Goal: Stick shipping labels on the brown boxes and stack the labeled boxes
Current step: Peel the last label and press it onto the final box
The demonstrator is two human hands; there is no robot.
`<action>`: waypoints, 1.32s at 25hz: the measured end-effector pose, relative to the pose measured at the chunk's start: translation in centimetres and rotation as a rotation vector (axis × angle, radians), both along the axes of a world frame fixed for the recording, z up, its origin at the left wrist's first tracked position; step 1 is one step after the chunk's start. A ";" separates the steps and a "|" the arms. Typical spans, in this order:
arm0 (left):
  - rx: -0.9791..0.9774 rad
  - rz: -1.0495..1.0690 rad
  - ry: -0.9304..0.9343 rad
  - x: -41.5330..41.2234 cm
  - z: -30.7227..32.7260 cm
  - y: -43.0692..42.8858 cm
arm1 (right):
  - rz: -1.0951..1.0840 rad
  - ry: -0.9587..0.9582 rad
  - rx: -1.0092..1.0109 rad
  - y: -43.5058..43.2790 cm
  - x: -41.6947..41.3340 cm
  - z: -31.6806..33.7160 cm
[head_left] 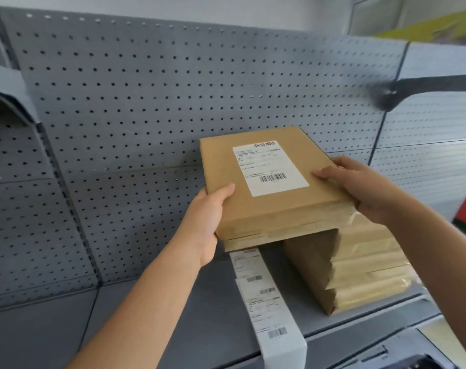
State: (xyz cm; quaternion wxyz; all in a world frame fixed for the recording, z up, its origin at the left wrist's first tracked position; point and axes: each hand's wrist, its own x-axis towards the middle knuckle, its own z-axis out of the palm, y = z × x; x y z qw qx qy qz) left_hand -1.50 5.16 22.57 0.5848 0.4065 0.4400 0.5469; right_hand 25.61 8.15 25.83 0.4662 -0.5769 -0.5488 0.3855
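Obs: flat brown cardboard box (253, 209) w/ white shipping label (270, 167) stuck on its top face, held in both hands over the stack of brown taped boxes (359, 262) on the grey shelf (199, 315). Its right part sits above the stack and its left part overhangs open shelf. Can't tell if it is touching the stack top yet. A thin second layer shows under the near edge; flap or separate box, unclear.

L hand (207, 222): palm against the left near corner, thumb lying on top, fingers curled under and out of sight. R hand (359, 187): thumb on the top face, fingers wrapped over the right edge. Both forearms reach fwd, wrists roughly level, box tipped a little toward me.

Handling (est.): stiff board, likely light, since it stays flat w/ edge grips only. The tape on the near faces looks glossy, maybe slick, so grip bare card at opposite edges and keep thumbs off the label.

Also: strip of white printed labels (263, 296) hangs off the shelf front, beside the stack. Grey pegboard wall (146, 115) behind.

Step (est.): label is on; placing on the stack.
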 end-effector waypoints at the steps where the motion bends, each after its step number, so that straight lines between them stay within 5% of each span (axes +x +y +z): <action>1: -0.001 -0.023 -0.005 1.7 0.8 0.4 | -0.034 -0.001 0.010 -0.3 1.6 0.8; 15: 0.107 -0.317 0.328 18.6 0.8 7.6 | -0.335 -0.003 -0.024 2.7 19.8 2.4; 29: 0.138 -0.268 0.386 19.5 -2.6 10.2 | -0.237 -0.207 -0.057 6.4 21.4 -0.6; 33: 0.161 -0.185 0.408 18.2 -2.0 8.8 | -0.432 -0.411 0.106 6.4 20.4 0.3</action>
